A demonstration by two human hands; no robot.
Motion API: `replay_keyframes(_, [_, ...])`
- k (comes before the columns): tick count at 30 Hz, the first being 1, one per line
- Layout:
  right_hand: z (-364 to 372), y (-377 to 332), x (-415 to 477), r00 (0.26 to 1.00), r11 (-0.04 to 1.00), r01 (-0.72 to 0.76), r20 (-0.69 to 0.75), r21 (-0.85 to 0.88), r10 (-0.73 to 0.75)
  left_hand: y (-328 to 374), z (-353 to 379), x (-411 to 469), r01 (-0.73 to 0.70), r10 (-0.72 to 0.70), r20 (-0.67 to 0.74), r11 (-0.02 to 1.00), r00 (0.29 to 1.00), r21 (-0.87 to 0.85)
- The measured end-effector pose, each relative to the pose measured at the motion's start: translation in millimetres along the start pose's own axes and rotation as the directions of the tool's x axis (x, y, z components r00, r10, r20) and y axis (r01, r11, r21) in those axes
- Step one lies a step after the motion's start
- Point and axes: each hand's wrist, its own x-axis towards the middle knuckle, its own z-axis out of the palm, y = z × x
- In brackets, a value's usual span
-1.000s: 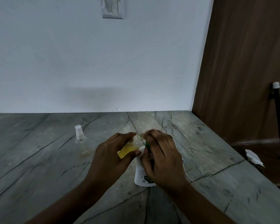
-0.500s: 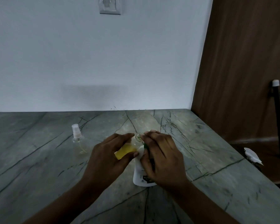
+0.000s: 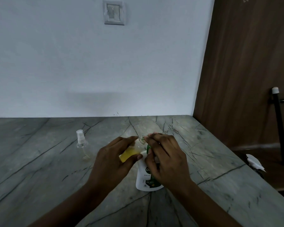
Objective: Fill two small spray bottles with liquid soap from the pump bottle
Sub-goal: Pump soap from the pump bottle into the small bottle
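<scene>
My left hand [image 3: 111, 163] grips a small spray bottle [image 3: 131, 153], uncapped and tilted, its lower part filled with yellow soap. Its open neck meets the green spout of the white pump bottle [image 3: 145, 177], which stands on the grey stone counter [image 3: 39, 169]. My right hand [image 3: 167, 159] curls over the pump head and hides most of it. A second spray bottle [image 3: 82, 145], clear and capped, stands well apart to the left; its contents are hard to make out.

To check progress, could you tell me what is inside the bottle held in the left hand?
Yellow liquid shows inside the small bottle; the left hand hides its full level.
</scene>
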Motion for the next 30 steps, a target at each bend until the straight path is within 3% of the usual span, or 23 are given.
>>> replay_keyframes(30, [-1.3,-2.9,-2.7,0.998,0.998,-0.055,0.016,0.031,0.054,-0.4,1.4,-0.1,-0.005,0.004,0.013,1.0,1.0,0.006])
